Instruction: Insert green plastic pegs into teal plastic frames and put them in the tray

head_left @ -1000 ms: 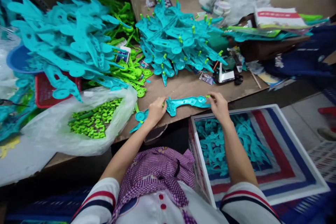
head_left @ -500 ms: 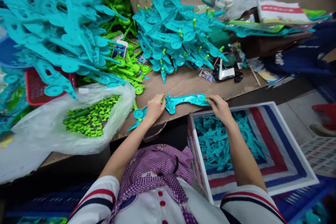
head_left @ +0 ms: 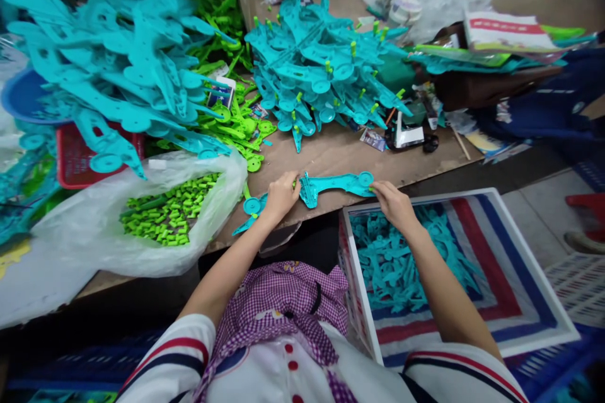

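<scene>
A long turquoise plastic part [head_left: 338,184] lies across the table's front edge, with a round disc near its right end. My left hand [head_left: 282,196] is closed over its left portion, and a bit of green shows at the fingertips. Further left, a turquoise end with a disc [head_left: 254,205] sticks out from under that hand. At the right tip, my right hand [head_left: 396,204] pinches a small green peg [head_left: 371,189] against the part. The fingers partly hide the peg. Left of my hands, an open plastic bag [head_left: 227,186] holds many green pegs [head_left: 172,217].
Turquoise parts with green pegs form a pile [head_left: 321,69] behind my hands. Another turquoise heap [head_left: 118,69] rises at left above a red basket [head_left: 70,160], beside loose green parts [head_left: 236,126]. A white-rimmed crate [head_left: 529,264] with turquoise parts stands below at right.
The view has shifted slightly. Both hands stay at the turquoise part, and the right fingertips sit a little lower at its tip.
</scene>
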The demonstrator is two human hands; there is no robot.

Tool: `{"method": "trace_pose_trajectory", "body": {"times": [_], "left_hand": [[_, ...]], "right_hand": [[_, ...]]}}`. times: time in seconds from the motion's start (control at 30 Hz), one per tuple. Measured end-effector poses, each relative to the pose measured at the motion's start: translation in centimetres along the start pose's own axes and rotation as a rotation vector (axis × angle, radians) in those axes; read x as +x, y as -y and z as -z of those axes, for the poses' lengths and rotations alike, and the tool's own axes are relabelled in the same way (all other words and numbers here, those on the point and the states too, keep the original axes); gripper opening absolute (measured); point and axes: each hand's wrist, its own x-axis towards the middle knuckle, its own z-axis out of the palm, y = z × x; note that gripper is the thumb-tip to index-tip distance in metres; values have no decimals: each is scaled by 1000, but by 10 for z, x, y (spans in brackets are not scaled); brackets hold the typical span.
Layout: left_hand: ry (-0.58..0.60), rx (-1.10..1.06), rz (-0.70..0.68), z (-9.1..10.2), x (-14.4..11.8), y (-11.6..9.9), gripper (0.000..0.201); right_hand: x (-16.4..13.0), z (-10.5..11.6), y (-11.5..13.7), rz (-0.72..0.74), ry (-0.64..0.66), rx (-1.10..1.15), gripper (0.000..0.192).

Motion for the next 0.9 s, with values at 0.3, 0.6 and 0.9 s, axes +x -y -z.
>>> {"method": "trace_pose_trajectory", "body": {"times": [0.3, 0.6, 0.9], "left_hand": [[-17, 7, 0, 0, 0, 0, 23], [-73, -234, 87, 10, 8, -1, 20], [-335, -1044, 322, 144, -110, -55, 13]], "right_hand": [[-8, -8, -2, 25, -13, -72, 36], [2, -4, -3, 100, 50, -140, 65], [-41, 14, -24, 100, -389, -80, 37]]}}
